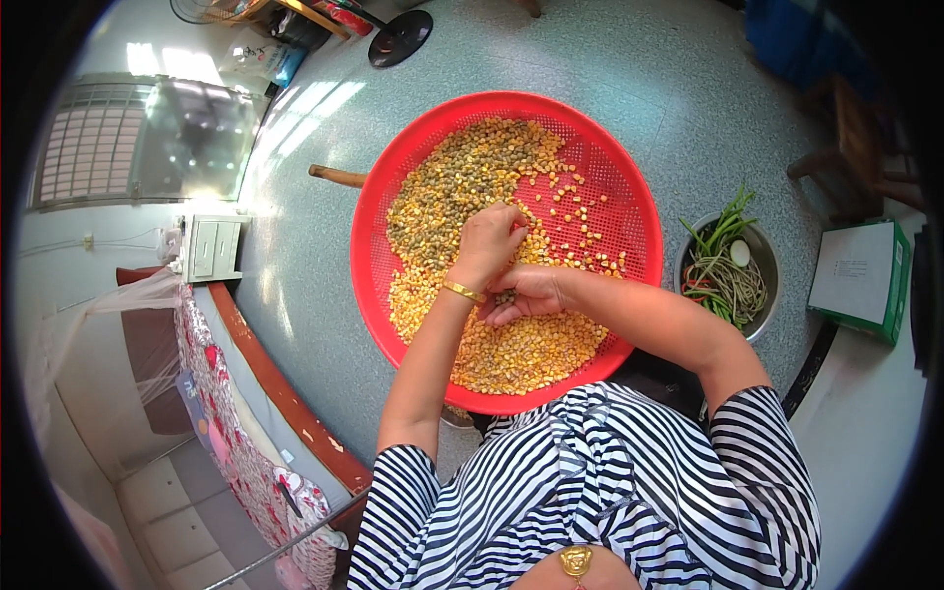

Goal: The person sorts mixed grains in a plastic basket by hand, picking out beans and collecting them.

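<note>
Both hands met over the middle of the round red perforated plastic tray
Left hand pinched narrow on yellow and green kernels, which spread up-left; right hand cupped beneath, palm up, grains in it; steel bowl of green stalks stood clear to the right

one head-worn fisheye view looks steeply down from above the person's striped-shirted chest. the round red perforated plastic tray sits near centre at close range; the speckled grey floor fills the upper field. straight edges curve toward the dark circular rim.
</note>
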### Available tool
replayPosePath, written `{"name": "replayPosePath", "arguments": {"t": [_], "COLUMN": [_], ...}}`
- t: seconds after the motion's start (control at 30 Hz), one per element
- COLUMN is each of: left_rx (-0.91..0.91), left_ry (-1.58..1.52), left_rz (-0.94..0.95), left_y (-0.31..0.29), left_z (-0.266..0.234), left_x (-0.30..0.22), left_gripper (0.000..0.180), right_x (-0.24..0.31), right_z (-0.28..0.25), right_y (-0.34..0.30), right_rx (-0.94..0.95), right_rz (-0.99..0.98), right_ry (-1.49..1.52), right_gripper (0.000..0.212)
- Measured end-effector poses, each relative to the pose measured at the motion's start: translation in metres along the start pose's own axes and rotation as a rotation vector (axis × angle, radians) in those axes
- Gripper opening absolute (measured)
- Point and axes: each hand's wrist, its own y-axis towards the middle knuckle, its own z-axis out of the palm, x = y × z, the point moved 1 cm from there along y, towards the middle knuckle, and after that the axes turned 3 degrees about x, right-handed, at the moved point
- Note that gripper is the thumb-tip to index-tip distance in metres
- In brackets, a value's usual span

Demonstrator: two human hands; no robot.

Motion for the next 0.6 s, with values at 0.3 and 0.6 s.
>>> {"name": "replayPosePath", "arguments": {"t": [0.3, 0.6], "left_rx": [-0.052, -0.095], "left_ry": [-0.082, -0.285], "left_rz": [-0.026, -0.075], "left_y": [-0.008, -0.073], "left_z": [-0.001, -0.034], "left_x": [0.007, 0.008], "left_gripper": [0.009, 0.009], "right_x": [0.001, 0.003], "right_z": [0.001, 0.001], "right_y": [0.0, -0.002], "right_rx": [-0.006, -0.034], "right_rz": [-0.004, -0.015], "right_ry": [-0.041, 0.075], "right_gripper": [0.025, 0.029]}}
